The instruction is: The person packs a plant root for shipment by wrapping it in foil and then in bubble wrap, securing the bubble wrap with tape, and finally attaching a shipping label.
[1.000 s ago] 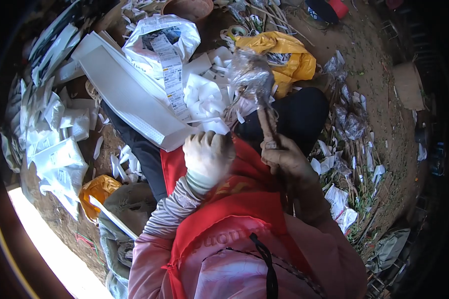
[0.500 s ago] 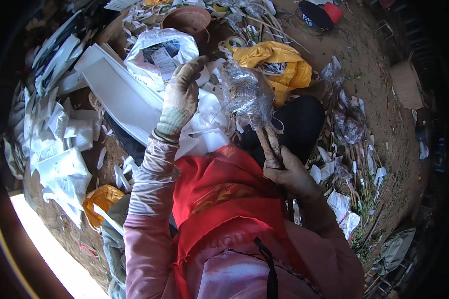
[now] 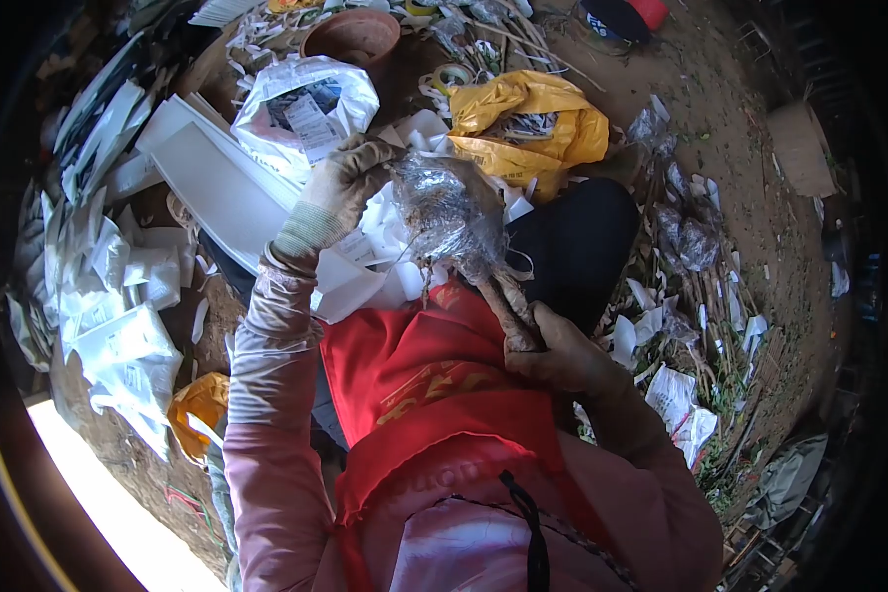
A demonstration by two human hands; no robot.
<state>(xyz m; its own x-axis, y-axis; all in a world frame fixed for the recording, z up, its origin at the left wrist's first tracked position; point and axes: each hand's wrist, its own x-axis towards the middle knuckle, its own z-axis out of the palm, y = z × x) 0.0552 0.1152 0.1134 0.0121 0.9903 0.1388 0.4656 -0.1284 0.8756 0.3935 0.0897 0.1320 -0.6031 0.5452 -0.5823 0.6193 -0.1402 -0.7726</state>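
Observation:
A plant's root ball (image 3: 452, 209), wrapped in clear shiny plastic film, is held tilted above my lap. Its bare brown stems (image 3: 505, 308) point down toward me, and my right hand (image 3: 560, 350) is closed around their lower end. My left hand (image 3: 350, 178), in a pale knitted glove, is at the upper left of the wrap. Its fingers are curled against the edge of the film; the fingertips are partly hidden. White foam sheets and scraps (image 3: 380, 266) lie just below the bundle, beside the red apron (image 3: 434, 385).
A white bag (image 3: 350, 94) and a yellow bag (image 3: 582, 133) with papers inside stand ahead. Behind are a clay pot (image 3: 370, 49) and a tape roll (image 3: 451, 77). Long foam sheets (image 3: 207, 168) lie left. More wrapped plants (image 3: 689, 242) lie right. A cardboard piece (image 3: 801, 148) is farther right.
The wrapped root ball has moved left and slightly down toward my left hand. My left hand has come down, its fingers curling onto the film. My right hand still grips the stems.

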